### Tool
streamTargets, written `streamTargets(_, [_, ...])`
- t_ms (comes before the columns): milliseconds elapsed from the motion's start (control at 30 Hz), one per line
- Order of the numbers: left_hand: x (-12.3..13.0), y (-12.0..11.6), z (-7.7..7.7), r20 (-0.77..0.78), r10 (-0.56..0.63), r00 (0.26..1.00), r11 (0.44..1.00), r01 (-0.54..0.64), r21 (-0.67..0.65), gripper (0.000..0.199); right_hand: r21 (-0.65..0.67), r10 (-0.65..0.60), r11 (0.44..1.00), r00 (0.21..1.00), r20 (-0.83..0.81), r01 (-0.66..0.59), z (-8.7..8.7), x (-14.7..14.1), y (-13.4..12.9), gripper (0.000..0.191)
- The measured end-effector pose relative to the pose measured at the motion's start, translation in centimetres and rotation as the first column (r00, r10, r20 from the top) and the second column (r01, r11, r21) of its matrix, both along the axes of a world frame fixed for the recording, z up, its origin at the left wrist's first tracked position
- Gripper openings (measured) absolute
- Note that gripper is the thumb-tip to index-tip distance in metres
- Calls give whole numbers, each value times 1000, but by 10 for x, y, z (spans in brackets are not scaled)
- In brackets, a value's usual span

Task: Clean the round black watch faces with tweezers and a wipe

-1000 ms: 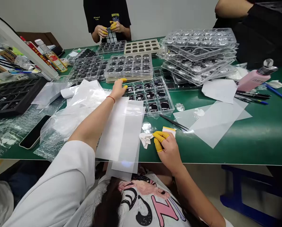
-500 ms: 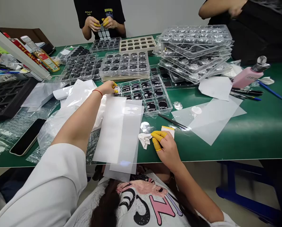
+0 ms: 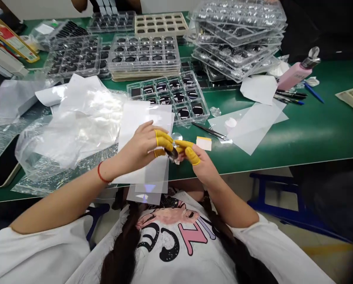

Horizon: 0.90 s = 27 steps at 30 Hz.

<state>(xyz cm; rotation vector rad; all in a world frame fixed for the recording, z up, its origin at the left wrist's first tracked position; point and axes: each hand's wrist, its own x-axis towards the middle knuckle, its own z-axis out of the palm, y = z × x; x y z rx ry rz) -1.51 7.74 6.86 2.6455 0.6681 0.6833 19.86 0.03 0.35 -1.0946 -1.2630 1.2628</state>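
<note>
My left hand (image 3: 143, 142), with yellow finger cots, is closed on a dark round lens (image 3: 172, 153) held by its edge over the table's front. My right hand (image 3: 202, 162), also in yellow cots, meets it from the right, fingers pinched round a white wiping cloth (image 3: 178, 160) that is mostly hidden. Beneath the hands lie white and translucent sheets (image 3: 153, 173). Behind them sits a clear compartment tray (image 3: 205, 112) of dark round lenses; its far-left compartment shows no round lens.
Tweezers (image 3: 209, 131) and a small white pad (image 3: 204, 143) lie right of my hands. Farther back are stacked clear trays (image 3: 235, 47), a pink pump bottle (image 3: 293, 77) and pens. Plastic bags (image 3: 67, 138) and a phone (image 3: 2, 163) are at left.
My left hand has come back from the tray's far-left compartment with a lens. My right hand has picked the white cloth off the table and moved left to meet it. The view has tilted down.
</note>
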Motion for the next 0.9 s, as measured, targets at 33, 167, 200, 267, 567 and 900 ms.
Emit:
streamTargets(33, [-2,-14,-9,7,16,1000,1000,-16,-1,15,-52,55,997,997,-57,-57,3,-6,0,54])
streamTargets(167, [-10,-47,-45,131,247,960,955,-219,-199,30,-133,66,988,990,-127,-83,4,-25,0,45])
streamTargets(200, [-11,-53,-53,147,288,946,921,-232,-312,45,-141,38,988,992,-123,-56,3,-27,0,44])
streamTargets(267, [-10,-63,-64,164,302,939,835,-177,-521,73,-163,0,986,994,-107,-17,2,-32,0,43])
streamTargets(567, [-3,-79,-71,188,459,868,719,-239,-652,51,425,-310,896,871,382,132,0,-49,-14,8])
streamTargets(900, [-16,-78,-69,164,600,783,428,-140,-893,61,451,-473,880,324,819,146,-8,20,40,16])
